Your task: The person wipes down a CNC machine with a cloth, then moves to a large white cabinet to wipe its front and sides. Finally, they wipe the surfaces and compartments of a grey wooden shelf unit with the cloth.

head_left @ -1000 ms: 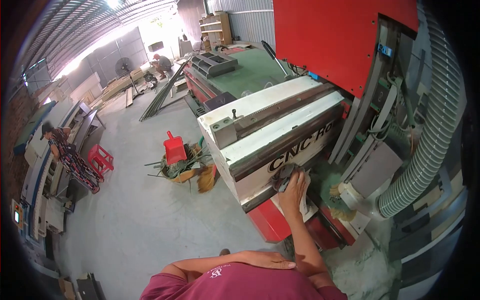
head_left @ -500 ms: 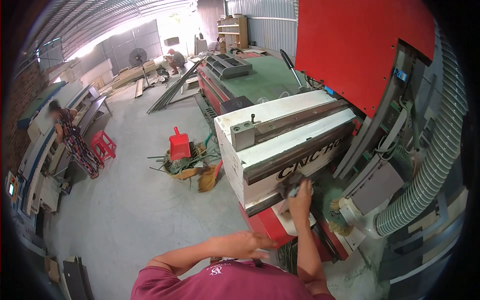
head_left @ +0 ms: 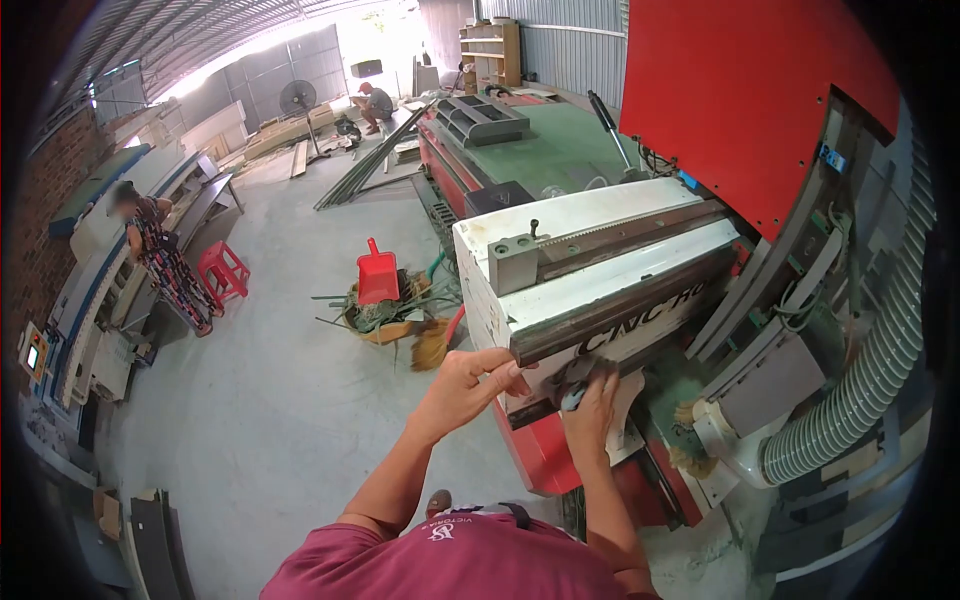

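Note:
My right hand (head_left: pixel 590 418) presses a dark, crumpled rag (head_left: pixel 574 380) against the front face of the white machine beam (head_left: pixel 485 300), below its black "CNC" lettering. A small light-blue patch shows at the rag beside my fingers. At the beam's near left corner is my left hand (head_left: pixel 468 392), its fingers partly stretched and apart, with the tips at the edge. It holds nothing that I can see. Under the beam's end sits a red base block (head_left: pixel 540 455).
A red upright panel (head_left: pixel 740 110) and a ribbed grey hose (head_left: pixel 850 390) rise on the right. On the floor, a red dustpan (head_left: pixel 378 278) and straw broom (head_left: pixel 430 345) lie at a basket of scraps. One person (head_left: pixel 155 245) stands by a red stool (head_left: pixel 223 270); another (head_left: pixel 375 105) sits farther back.
My left hand has risen from in front of my body to the beam's left corner. My right hand and the rag have shifted left along the beam's face. The view has turned slightly left.

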The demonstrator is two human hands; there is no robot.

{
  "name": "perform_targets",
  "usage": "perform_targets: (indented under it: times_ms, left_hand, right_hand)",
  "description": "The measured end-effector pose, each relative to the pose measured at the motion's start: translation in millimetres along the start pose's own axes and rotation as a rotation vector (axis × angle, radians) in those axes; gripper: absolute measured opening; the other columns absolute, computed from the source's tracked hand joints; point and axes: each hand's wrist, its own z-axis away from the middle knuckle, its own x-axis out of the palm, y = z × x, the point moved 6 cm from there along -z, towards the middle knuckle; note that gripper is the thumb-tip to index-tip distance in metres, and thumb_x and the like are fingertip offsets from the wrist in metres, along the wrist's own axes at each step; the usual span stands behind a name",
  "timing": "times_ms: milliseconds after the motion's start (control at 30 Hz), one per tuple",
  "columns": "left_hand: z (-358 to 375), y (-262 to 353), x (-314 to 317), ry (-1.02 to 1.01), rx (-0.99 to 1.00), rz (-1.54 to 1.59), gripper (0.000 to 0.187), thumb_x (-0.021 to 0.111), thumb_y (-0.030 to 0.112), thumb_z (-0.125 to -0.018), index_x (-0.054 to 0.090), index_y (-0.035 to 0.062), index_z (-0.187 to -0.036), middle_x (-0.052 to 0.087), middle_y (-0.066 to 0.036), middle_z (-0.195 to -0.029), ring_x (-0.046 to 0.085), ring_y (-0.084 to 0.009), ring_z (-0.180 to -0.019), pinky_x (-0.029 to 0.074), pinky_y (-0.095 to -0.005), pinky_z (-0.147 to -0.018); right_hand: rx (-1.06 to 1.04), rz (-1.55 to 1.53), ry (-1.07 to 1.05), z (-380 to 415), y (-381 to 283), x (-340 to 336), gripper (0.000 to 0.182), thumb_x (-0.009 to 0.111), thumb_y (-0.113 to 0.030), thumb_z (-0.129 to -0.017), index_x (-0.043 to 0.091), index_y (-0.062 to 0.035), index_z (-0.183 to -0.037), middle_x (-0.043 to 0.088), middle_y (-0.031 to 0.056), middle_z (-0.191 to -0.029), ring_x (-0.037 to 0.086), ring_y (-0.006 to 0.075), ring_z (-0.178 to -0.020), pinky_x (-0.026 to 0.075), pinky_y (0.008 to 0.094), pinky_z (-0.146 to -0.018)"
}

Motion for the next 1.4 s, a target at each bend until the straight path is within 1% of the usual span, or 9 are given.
perform_targets:
  times_ms: [133,267,333,400,567,800,933,1067,1400]
  left_hand:
    - [-1,-5,1,0.007,-0.030,0.068,0.031,0.050,0.023,-0.095,0.065,-0.0040,-0.095,0.068,-0.010,-0.073,0.065,-0.0130,-0.067,0.050,-0.0250,-0.064]
    - [1,-9,3,0.054,-0.035,0.062,0.031,0.050,0.023,-0.095,0.065,-0.0042,-0.094,0.067,-0.009,-0.072,0.065,-0.0125,-0.065,0.050,-0.0248,-0.063]
    - [1,-5,2,0.116,-0.008,0.028,0.027,0.051,0.017,-0.092,0.062,-0.0033,-0.079,0.066,-0.008,-0.064,0.065,-0.0124,-0.062,0.050,-0.0257,-0.058]
    - [1,-7,3,0.133,-0.011,0.041,0.026,0.052,0.017,-0.092,0.061,-0.0032,-0.079,0.065,-0.008,-0.063,0.065,-0.0122,-0.061,0.049,-0.0258,-0.057]
    - [3,-7,4,0.158,0.000,0.020,0.026,0.052,0.017,-0.092,0.061,-0.0030,-0.078,0.065,-0.008,-0.062,0.065,-0.0120,-0.060,0.049,-0.0259,-0.056]
    - [4,-9,5,0.202,0.006,0.065,0.027,0.052,0.017,-0.092,0.059,-0.0032,-0.076,0.063,-0.007,-0.060,0.062,-0.0098,-0.057,0.047,-0.0246,-0.053]
    - [5,-7,6,0.269,0.041,0.061,0.028,0.052,0.016,-0.092,0.059,-0.0035,-0.074,0.060,-0.005,-0.057,0.060,-0.0091,-0.055,0.046,-0.0240,-0.051]
    - [4,-11,5,0.267,0.038,0.083,0.029,0.053,0.016,-0.092,0.058,-0.0033,-0.072,0.058,-0.005,-0.055,0.059,-0.0084,-0.053,0.045,-0.0236,-0.050]
    - [5,-12,7,0.324,0.063,0.078,0.027,0.054,0.016,-0.091,0.060,-0.0024,-0.072,0.056,-0.004,-0.054,0.056,-0.0079,-0.048,0.041,-0.0227,-0.045]
  right_hand:
    - [0.037,-0.165,-0.195,-10,-1,-13,0.044,0.064,-0.006,-0.073,0.044,0.0028,-0.110,0.045,0.0213,-0.108,0.047,0.0409,-0.104,0.038,0.0475,-0.086]
    - [0.049,-0.389,0.139,-35,-35,-45,0.040,0.063,-0.001,-0.071,0.044,0.0045,-0.106,0.045,0.0182,-0.103,0.049,0.0380,-0.098,0.040,0.0431,-0.084]
    - [0.059,-0.428,0.130,-38,-42,-34,0.038,0.060,0.001,-0.070,0.043,0.0042,-0.104,0.044,0.0188,-0.104,0.047,0.0390,-0.099,0.039,0.0448,-0.086]
    - [-0.120,-0.180,0.234,-35,-53,-26,0.037,0.060,0.001,-0.070,0.044,0.0033,-0.104,0.042,0.0210,-0.105,0.045,0.0411,-0.101,0.038,0.0475,-0.087]
    - [-0.150,-0.078,0.004,-3,-56,-5,0.042,0.068,-0.008,-0.070,0.047,0.0003,-0.105,0.042,0.0229,-0.109,0.043,0.0423,-0.106,0.038,0.0495,-0.087]
    - [-0.103,-0.206,-0.202,-2,-49,-11,0.042,0.071,-0.008,-0.067,0.050,-0.0019,-0.104,0.045,0.0191,-0.107,0.049,0.0394,-0.097,0.043,0.0468,-0.079]
    - [-0.216,-0.257,0.040,-28,-81,-33,0.040,0.069,-0.005,-0.066,0.050,-0.0014,-0.101,0.045,0.0185,-0.104,0.049,0.0380,-0.093,0.041,0.0449,-0.078]
    - [-0.294,-0.064,0.079,-14,-92,-16,0.036,0.069,-0.005,-0.067,0.049,-0.0002,-0.097,0.044,0.0193,-0.108,0.045,0.0393,-0.096,0.039,0.0480,-0.082]
    - [-0.251,0.028,-0.083,37,-52,21,0.038,0.073,-0.018,-0.070,0.053,-0.0034,-0.099,0.049,0.0157,-0.108,0.048,0.0363,-0.100,0.038,0.0485,-0.085]
